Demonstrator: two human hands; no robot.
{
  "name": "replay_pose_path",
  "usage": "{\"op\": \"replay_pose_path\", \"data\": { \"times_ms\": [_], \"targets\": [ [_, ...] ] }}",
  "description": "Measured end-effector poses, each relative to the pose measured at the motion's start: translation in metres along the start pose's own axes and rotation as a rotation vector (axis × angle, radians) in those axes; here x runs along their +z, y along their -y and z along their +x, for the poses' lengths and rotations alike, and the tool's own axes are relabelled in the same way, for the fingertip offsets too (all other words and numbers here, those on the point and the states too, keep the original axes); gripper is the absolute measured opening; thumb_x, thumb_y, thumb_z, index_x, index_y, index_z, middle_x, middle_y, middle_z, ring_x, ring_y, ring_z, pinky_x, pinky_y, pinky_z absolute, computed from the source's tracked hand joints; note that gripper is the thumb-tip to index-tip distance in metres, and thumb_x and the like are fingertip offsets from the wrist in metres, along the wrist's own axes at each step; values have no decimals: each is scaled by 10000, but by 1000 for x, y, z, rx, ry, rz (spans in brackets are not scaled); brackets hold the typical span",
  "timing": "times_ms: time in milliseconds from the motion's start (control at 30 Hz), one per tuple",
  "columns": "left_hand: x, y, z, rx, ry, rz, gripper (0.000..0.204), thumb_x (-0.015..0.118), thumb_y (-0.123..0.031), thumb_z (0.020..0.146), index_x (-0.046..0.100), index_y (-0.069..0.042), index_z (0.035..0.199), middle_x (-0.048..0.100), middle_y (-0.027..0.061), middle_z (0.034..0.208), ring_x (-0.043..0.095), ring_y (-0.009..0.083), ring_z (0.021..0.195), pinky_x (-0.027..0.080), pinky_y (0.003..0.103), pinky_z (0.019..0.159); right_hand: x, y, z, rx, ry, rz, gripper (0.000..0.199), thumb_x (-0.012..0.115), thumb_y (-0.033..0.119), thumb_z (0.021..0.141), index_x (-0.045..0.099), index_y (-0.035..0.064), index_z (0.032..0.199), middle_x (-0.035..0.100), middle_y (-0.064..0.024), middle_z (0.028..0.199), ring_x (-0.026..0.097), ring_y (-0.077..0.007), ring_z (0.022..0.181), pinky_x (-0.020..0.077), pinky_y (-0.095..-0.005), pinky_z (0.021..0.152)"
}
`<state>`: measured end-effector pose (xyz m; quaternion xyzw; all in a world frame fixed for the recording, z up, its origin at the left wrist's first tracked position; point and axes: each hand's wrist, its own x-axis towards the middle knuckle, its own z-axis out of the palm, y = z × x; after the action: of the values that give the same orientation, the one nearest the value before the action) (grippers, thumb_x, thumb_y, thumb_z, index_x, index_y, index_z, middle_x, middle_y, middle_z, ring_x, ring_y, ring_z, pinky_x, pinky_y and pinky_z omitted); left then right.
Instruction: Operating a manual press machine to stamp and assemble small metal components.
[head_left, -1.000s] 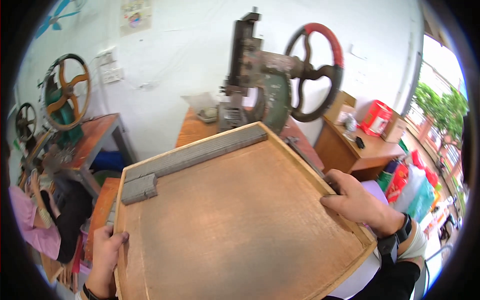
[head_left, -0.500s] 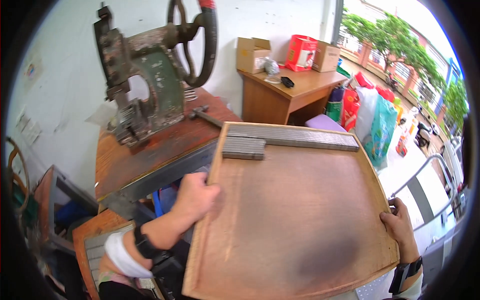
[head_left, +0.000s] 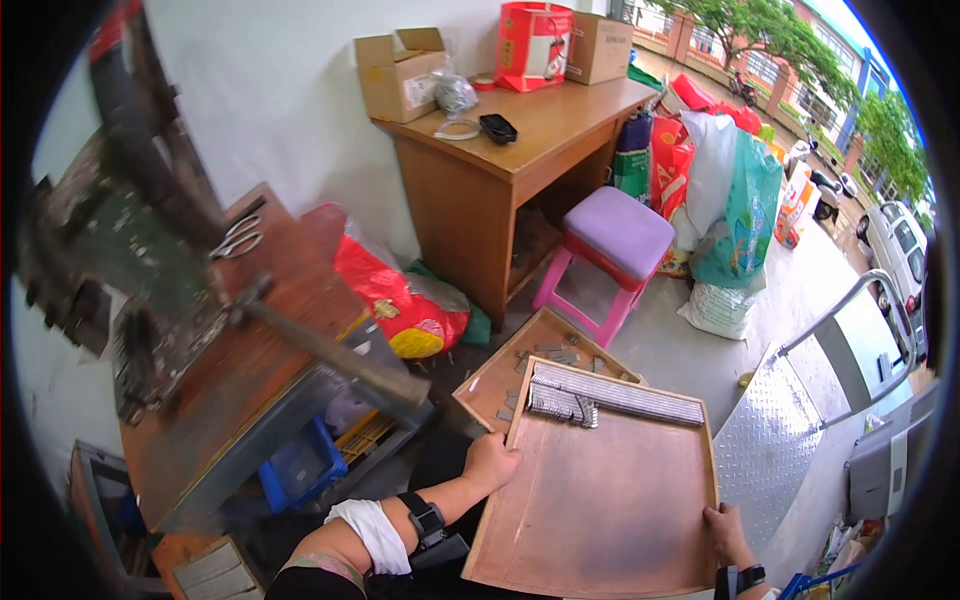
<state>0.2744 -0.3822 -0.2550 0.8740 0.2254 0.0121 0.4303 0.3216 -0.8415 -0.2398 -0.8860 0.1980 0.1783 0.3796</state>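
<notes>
A shallow wooden tray (head_left: pixel 620 490) is held in front of me, tilted, by both hands. Thin grey metal strips (head_left: pixel 640 402) stand packed in a row along its far side. A shorter row of strips (head_left: pixel 560 405) sits at the far left corner, with a few leaning out of line. My left hand (head_left: pixel 492 463) is closed on the tray's left edge. On the right edge my right hand (head_left: pixel 728 533) grips, its fingers partly hidden beneath. Just beyond and lower is a second wooden tray (head_left: pixel 480 390) with flat grey pieces (head_left: pixel 560 355) scattered in it; the held tray covers part of it.
At left, a green hand press (head_left: pixel 90 240), a hammer (head_left: pixel 330 350) and scissors (head_left: pixel 238 238) are on a worn bench. A pink stool (head_left: pixel 617 230) stands before a wooden desk (head_left: pixel 450 190). Full bags (head_left: pixel 740 210) line the right; nearer is a treaded metal platform (head_left: pixel 760 440).
The view has turned right. Both hands have carried the tray lower and away from the press bench, over the second tray. The short row of strips has shifted out of its neat block.
</notes>
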Motion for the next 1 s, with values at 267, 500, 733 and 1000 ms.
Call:
{"op": "replay_pose_path", "data": {
  "times_ms": [267, 500, 733, 1000],
  "targets": [
    [48, 47, 148, -12, 167, 243, 314, 602, -260, 710, 627, 9, 868, 618, 259, 845, 608, 403, 797, 490, 445, 718, 88, -6, 112, -21, -50, 131, 247, 592, 151, 737, 608, -96, 746, 544, -50, 572, 480, -104, 495, 376, -312, 433],
    [84, 62, 262, -444, 30, 277, 268, 556, -177, 792, 618, -28, 1005, 611, 236, 1025, 573, 369, 1015, 469, 422, 847, 190, 19, 196, -26, -118, 163, 255, 583, 131, 740, 614, -119, 780, 574, -89, 592, 512, -148, 547, 433, -343, 521],
    [97, 101, 307, -356, 40, 385, 295, 591, -286, 835, 601, -40, 999, 624, 200, 1014, 581, 352, 988, 457, 429, 838, 267, 33, 184, -22, -191, 190, 255, 550, 102, 781, 585, -142, 847, 615, -100, 689, 526, -149, 612, 444, -333, 572],
    [145, 151, 346, -139, -68, 468, 267, 595, -238, 824, 603, -48, 1010, 595, 201, 1054, 565, 374, 948, 458, 443, 816, 328, 3, 177, 77, -316, 362, 223, 531, 83, 835, 568, -100, 957, 648, -160, 828, 607, -208, 731, 481, -330, 673]
  ]
}}
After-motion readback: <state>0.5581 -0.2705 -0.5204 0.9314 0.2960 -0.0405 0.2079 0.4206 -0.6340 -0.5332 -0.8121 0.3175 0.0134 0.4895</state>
